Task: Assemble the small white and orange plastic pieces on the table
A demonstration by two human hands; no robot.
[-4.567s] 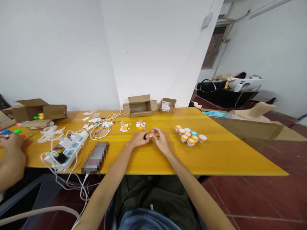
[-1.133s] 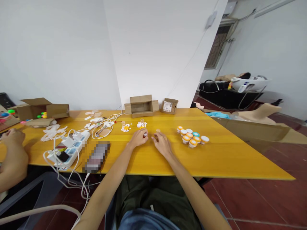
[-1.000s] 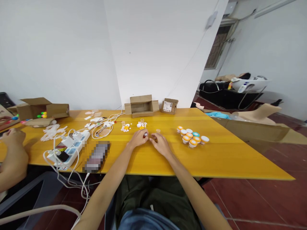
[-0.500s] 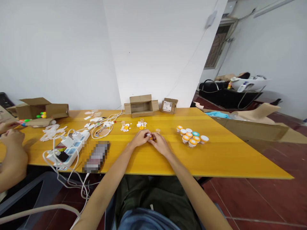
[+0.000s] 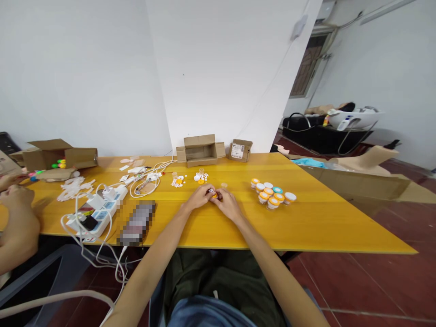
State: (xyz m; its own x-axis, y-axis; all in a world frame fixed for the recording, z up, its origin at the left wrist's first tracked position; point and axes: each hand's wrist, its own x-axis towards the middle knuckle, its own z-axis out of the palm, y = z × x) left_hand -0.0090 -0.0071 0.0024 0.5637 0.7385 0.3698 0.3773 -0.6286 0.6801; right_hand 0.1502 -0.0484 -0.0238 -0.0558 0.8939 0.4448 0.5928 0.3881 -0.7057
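The left hand (image 5: 198,196) pinched a small white-and-orange piece (image 5: 211,191), dark marks on its pale face, over the bench (image 5: 289,231), and the right hand (image 5: 229,205) pinched its orange edge (the fingers hid much of it). Handling it well seemed to call for a steady left grip and light, even pressure from the right fingertips. A clear cup (image 5: 224,185) stood just beyond the right hand, best left unbumped; the capped containers (image 5: 273,202) stood apart, farther right.

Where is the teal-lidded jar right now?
In the head view, the teal-lidded jar sits on the table, right of the right hand, just behind an orange-lidded jar.
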